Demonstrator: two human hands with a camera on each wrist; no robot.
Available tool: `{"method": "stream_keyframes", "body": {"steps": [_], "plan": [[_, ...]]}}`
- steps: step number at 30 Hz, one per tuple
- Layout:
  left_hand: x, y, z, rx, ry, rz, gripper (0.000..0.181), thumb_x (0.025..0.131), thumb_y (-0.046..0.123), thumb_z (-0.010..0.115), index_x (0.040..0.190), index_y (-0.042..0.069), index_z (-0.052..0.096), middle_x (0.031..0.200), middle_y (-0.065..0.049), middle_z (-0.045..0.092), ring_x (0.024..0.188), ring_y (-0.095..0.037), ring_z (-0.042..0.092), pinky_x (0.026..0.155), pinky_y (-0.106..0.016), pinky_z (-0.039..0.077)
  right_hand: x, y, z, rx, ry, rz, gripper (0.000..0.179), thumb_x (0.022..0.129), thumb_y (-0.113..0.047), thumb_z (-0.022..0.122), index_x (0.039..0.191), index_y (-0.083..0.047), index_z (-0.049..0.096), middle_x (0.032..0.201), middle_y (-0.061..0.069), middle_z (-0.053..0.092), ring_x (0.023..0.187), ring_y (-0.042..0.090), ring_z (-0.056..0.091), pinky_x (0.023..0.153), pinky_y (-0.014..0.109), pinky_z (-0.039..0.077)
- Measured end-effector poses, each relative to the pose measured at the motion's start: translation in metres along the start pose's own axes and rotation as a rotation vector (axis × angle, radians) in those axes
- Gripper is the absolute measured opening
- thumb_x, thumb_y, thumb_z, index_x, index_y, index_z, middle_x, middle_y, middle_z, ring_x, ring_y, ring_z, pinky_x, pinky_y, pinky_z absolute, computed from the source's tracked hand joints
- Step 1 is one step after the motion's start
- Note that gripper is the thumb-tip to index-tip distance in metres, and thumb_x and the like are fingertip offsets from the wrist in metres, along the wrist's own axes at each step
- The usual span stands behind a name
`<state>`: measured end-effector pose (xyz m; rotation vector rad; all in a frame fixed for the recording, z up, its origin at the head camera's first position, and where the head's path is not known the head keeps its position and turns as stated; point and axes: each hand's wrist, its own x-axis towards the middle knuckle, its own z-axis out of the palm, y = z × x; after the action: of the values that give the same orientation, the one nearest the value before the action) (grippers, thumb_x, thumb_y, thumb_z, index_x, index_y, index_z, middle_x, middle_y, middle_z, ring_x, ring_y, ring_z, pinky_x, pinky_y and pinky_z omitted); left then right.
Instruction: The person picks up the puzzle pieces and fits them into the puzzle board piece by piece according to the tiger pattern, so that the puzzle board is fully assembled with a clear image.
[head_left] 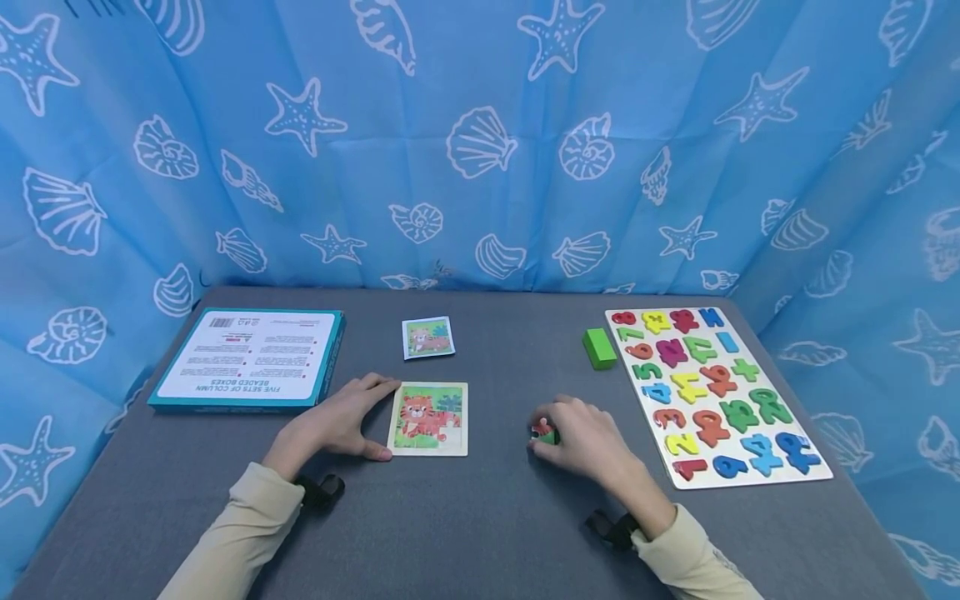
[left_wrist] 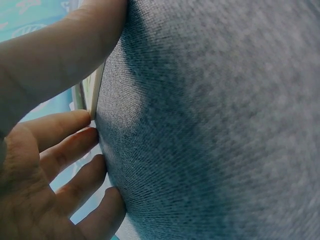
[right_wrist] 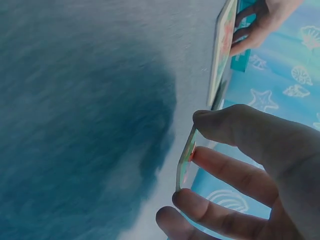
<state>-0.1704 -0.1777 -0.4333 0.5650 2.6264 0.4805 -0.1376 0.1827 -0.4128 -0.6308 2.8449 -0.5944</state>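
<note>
A square tiger jigsaw puzzle (head_left: pixel 427 419) in a pale tray lies mid-table, with a bare pale patch at its lower right. At its left side rests my left hand (head_left: pixel 341 421), thumb and forefinger spread to the two left corners. In the left wrist view the forefinger tip (left_wrist: pixel 82 117) touches the tray's edge, the other fingertips lying against the table. To the right, my right hand (head_left: pixel 581 437) pinches a small puzzle piece (head_left: pixel 546 433) printed green and red. Its thumb and fingers grip the edges of the thin piece (right_wrist: pixel 186 155), tilted up in the right wrist view.
Behind the puzzle lies a small tiger picture card (head_left: pixel 428 337). A flat teal-and-white box (head_left: pixel 247 358) sits at the left. On the right are a green block (head_left: pixel 599 348) and a white number board (head_left: pixel 622 333) with colourful raised pieces. A blue seashell curtain (head_left: pixel 480 192) surrounds the table.
</note>
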Motion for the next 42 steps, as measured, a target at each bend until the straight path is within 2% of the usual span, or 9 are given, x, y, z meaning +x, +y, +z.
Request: {"method": "stream_keyframes", "body": {"steps": [9, 14, 21, 30, 42], "plan": [[0.0, 0.0, 0.0, 0.001, 0.004, 0.002, 0.103, 0.077, 0.048, 0.088, 0.158, 0.009, 0.036, 0.153, -0.016, 0.044, 0.139, -0.038, 0.045, 0.112, -0.061, 0.042, 0.018, -0.033, 0.005, -0.043, -0.038, 0.026, 0.023, 0.087, -0.025, 0.081, 0.107, -0.014, 0.078, 0.092, 0.003, 0.067, 0.073, 0.012, 0.05, 0.058, 0.024, 0.039], [-0.001, 0.0, 0.001, -0.001, 0.005, 0.007, 0.103, 0.077, 0.049, 0.087, 0.158, 0.009, 0.037, 0.153, -0.016, 0.044, 0.139, -0.038, 0.045, 0.112, -0.062, 0.042, 0.027, -0.05, 0.012, -0.035, -0.077, -0.032, 0.024, 0.088, -0.026, 0.08, 0.108, -0.013, 0.078, 0.094, 0.004, 0.068, 0.074, 0.013, 0.05, 0.057, 0.024, 0.038], [0.0, 0.001, 0.001, 0.002, 0.007, 0.001, 0.103, 0.077, 0.048, 0.088, 0.158, 0.009, 0.037, 0.153, -0.015, 0.045, 0.14, -0.038, 0.044, 0.112, -0.061, 0.042, 0.042, -0.07, 0.024, 0.012, -0.105, -0.115, 0.025, 0.09, -0.026, 0.078, 0.11, -0.011, 0.077, 0.092, 0.004, 0.069, 0.069, 0.012, 0.048, 0.051, 0.022, 0.031], [-0.001, 0.003, 0.0, -0.002, 0.016, 0.009, 0.104, 0.077, 0.048, 0.088, 0.157, 0.008, 0.037, 0.152, -0.016, 0.045, 0.14, -0.038, 0.045, 0.112, -0.061, 0.042, 0.054, -0.084, 0.036, -0.005, -0.109, -0.146, 0.021, 0.092, -0.028, 0.076, 0.108, -0.014, 0.077, 0.1, 0.002, 0.074, 0.067, 0.008, 0.048, 0.051, 0.021, 0.035], [-0.002, 0.002, -0.001, -0.007, 0.016, 0.015, 0.103, 0.077, 0.047, 0.088, 0.157, 0.008, 0.037, 0.152, -0.016, 0.046, 0.14, -0.039, 0.045, 0.112, -0.062, 0.042, 0.057, -0.088, 0.043, -0.095, -0.071, -0.141, 0.022, 0.092, -0.032, 0.077, 0.108, -0.017, 0.078, 0.094, 0.0, 0.067, 0.067, 0.008, 0.046, 0.051, 0.022, 0.033]]}}
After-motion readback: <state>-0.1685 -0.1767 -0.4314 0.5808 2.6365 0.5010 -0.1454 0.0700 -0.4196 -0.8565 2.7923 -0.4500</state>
